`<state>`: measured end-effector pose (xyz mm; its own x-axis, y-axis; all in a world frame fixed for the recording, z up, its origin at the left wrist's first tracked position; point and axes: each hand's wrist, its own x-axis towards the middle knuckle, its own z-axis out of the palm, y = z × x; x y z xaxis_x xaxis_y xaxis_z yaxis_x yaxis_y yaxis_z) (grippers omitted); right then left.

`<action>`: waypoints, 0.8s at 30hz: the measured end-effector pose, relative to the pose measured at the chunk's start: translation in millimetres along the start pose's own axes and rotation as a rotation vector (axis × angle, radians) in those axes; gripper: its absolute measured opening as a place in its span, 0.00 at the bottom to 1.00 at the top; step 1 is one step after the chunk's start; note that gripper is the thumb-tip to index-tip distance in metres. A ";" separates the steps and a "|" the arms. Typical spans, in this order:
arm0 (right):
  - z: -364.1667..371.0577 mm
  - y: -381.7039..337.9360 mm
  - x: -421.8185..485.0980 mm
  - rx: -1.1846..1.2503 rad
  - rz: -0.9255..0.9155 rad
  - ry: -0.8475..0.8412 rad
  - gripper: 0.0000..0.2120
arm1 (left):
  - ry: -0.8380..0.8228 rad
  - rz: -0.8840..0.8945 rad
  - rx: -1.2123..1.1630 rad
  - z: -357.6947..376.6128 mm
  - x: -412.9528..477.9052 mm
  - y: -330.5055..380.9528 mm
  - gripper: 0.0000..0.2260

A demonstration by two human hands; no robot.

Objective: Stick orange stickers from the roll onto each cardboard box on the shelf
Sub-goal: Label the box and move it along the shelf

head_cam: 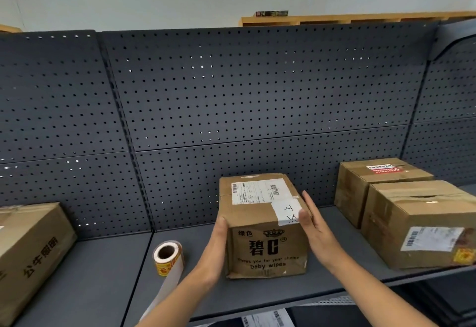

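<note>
The right grip (315,223) presses straight-fingered against the cardboard box (265,249); the left grip (219,236) touches its left side, fingers hidden, so its state cannot be told. The sticker roll (168,257) lies nearby.

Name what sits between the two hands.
The baby wipes box, seen in the head view: the left hand lies against its left side, the right hand by its right side.

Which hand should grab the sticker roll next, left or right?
Probably the left hand: it rests on the left side of the baby wipes box, nearest the sticker roll on the shelf. The right hand would have to cross the box.
</note>
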<state>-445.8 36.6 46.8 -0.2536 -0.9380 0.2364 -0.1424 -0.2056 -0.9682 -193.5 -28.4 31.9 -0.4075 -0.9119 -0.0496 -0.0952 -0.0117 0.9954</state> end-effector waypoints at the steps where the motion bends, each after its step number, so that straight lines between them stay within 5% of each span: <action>1: -3.6 3.6 -2.6 -0.018 -0.009 0.001 0.58 | -0.018 0.039 0.044 -2.2 -2.3 -7.9 0.29; 6: -10.9 31.5 -19.2 -0.153 0.002 -0.057 0.45 | -0.033 0.157 0.249 -2.1 -4.7 -35.8 0.37; 18: -2.2 18.9 -2.5 -0.179 0.008 -0.007 0.24 | 0.075 0.179 0.178 -6.1 14.1 -19.4 0.34; 24: -0.8 -20.7 4.3 -0.283 -0.042 0.044 0.18 | 0.218 0.172 0.374 -16.8 7.4 16.6 0.30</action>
<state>-444.7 37.1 67.9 -0.2822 -0.9159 0.2853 -0.4130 -0.1524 -0.8979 -182.8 -42.3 49.4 -0.2493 -0.9531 0.1716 -0.3805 0.2594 0.8877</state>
